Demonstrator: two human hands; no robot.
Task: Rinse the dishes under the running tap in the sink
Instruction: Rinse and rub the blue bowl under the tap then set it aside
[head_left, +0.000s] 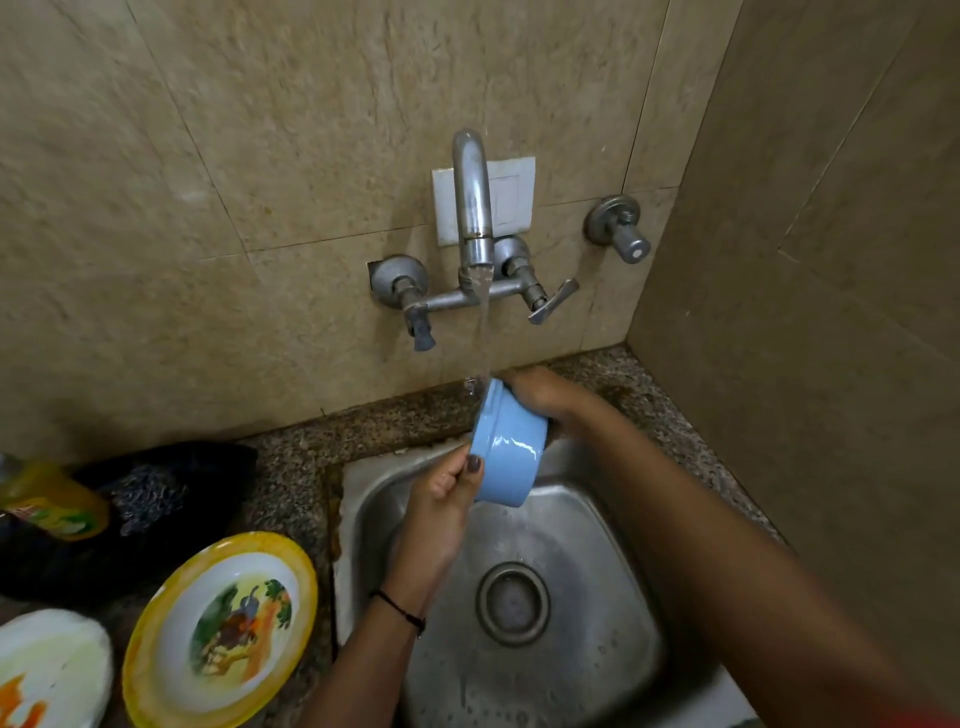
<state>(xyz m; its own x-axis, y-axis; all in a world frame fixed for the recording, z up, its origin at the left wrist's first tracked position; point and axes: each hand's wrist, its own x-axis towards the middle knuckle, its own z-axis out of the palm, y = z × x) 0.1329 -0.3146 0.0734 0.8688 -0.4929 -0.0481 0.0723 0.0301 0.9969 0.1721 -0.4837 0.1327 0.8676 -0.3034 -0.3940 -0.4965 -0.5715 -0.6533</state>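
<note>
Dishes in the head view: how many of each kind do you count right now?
Bowls: 1, the light blue round bowl, held under the metal tap.
Plates: 2, the yellow-rimmed picture plate and the white plate with orange print, both on the speckled stone counter.
Total: 3

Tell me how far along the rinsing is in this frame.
Done: the tap is running; no dish shows as clearly finished. In hand: the left hand and right hand both grip the blue bowl, tipped on its side above the sink, the stream hitting its rim. Left: a yellow-rimmed plate and a white plate sit on the counter; whether they are already rinsed cannot be told.
</note>
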